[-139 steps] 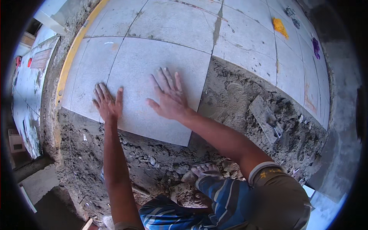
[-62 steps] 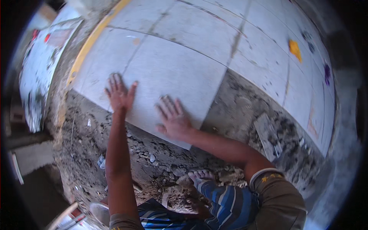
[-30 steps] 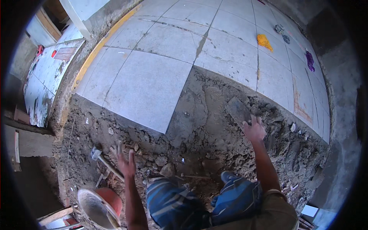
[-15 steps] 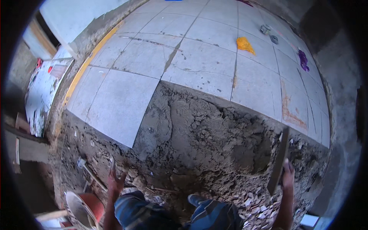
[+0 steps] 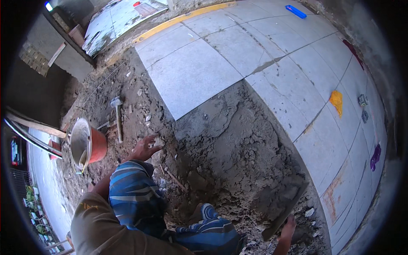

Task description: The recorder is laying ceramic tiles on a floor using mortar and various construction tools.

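My right hand grips a long, flat, mud-coloured screed board near its lower end. The board lies slanted along the right side of the wet grey mortar bed, close to the edge of the laid tiles. Just past my left knee, my left hand hangs over the dirt with its fingers apart and nothing in them. Ahead of it, a large pale floor tile borders the mortar. Whether the board presses into the mortar cannot be made out.
A hammer lies on the soil beside a red bucket. Orange cloth, purple cloth and a blue tray rest on the laid tiles. A yellow level runs along the far tile edge.
My view has swung left, bringing the bucket and hammer further in. The screed board, steeply angled before, now slants along the mortar's right side. My left hand's fingers have spread.
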`<state>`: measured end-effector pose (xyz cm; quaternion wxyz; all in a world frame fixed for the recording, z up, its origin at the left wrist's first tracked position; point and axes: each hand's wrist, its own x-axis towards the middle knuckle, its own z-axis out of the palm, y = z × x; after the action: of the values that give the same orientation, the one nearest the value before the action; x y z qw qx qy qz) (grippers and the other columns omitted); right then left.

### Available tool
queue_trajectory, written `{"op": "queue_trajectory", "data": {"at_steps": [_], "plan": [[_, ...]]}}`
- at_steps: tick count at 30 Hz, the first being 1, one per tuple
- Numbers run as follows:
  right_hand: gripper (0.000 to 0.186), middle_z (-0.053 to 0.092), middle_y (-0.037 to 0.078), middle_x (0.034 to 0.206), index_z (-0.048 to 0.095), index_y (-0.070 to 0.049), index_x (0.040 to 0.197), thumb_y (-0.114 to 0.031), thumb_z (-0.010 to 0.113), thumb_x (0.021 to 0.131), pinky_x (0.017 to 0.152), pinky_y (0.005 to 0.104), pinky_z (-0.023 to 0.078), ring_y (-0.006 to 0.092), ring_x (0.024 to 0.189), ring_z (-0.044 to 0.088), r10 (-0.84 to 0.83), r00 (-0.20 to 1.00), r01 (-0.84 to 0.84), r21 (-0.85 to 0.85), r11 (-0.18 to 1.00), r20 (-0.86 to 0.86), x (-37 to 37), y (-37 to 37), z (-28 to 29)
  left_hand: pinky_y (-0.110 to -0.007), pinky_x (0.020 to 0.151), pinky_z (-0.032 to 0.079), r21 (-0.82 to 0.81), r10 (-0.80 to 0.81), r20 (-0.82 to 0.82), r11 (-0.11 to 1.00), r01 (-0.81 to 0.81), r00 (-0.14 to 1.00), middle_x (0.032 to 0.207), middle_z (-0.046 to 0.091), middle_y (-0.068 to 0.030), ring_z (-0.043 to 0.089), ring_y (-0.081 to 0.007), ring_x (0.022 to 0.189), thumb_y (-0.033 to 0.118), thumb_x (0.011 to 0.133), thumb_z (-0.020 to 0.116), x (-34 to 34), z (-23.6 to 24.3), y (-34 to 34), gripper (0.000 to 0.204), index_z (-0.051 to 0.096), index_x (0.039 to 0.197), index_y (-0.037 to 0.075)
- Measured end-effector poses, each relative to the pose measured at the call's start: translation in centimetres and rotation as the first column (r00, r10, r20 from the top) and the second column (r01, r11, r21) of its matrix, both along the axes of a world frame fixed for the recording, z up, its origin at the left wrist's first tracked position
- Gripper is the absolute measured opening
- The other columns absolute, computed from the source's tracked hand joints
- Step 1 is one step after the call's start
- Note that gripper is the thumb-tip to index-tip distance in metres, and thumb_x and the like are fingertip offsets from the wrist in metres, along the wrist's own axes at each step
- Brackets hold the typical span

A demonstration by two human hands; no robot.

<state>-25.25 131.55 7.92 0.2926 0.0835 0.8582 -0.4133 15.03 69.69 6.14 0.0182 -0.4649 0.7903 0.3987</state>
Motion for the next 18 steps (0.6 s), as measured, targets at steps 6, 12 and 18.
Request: {"op": "queue_trajectory", "data": {"at_steps": [6,12,18], "plan": [[0.058,0.06,0.001,0.086,0.069,-0.004,0.125,-0.057,0.061,0.102,0.065,0.0346,0.039,0.0148,0.07,0.05,-0.086,0.973,0.118,-0.143,0.983,0.212,0.4,-15.5,-0.5,-0.047,0.108,0.051,-0.017,-0.062,-0.076,0.998,0.061,0.995,0.147,0.058,-0.0216,0.061,-0.0366,0.131,0.041,0.092,0.08,-1.9,0.1,0.8,0.075,0.05,0.152,0.007],[0.055,0.044,-0.002,0.063,0.066,-0.004,0.104,-0.059,0.062,0.101,0.043,0.0321,0.033,0.0126,0.047,0.042,0.048,0.987,-0.017,-0.197,0.98,0.154,2.5,-29.0,-0.8,-0.048,0.107,0.052,-0.015,0.062,-0.113,0.998,-0.065,0.992,0.141,0.062,-0.0224,0.063,-0.036,0.128,0.034,0.095,0.078,0.6,4.6,2.1,0.067,0.052,0.151,0.007],[0.053,0.044,0.0,0.062,0.06,-0.001,0.102,-0.055,0.061,0.103,0.041,0.0331,0.04,0.0142,0.044,0.045,0.019,0.991,0.015,-0.258,0.966,0.131,2.8,-31.1,-1.4,-0.045,0.107,0.051,0.15,0.191,-0.11,0.973,-0.173,0.975,0.143,0.062,-0.0224,0.064,-0.0329,0.127,0.036,0.096,0.075,1.9,3.0,3.2,0.068,0.051,0.152,0.006]]}}
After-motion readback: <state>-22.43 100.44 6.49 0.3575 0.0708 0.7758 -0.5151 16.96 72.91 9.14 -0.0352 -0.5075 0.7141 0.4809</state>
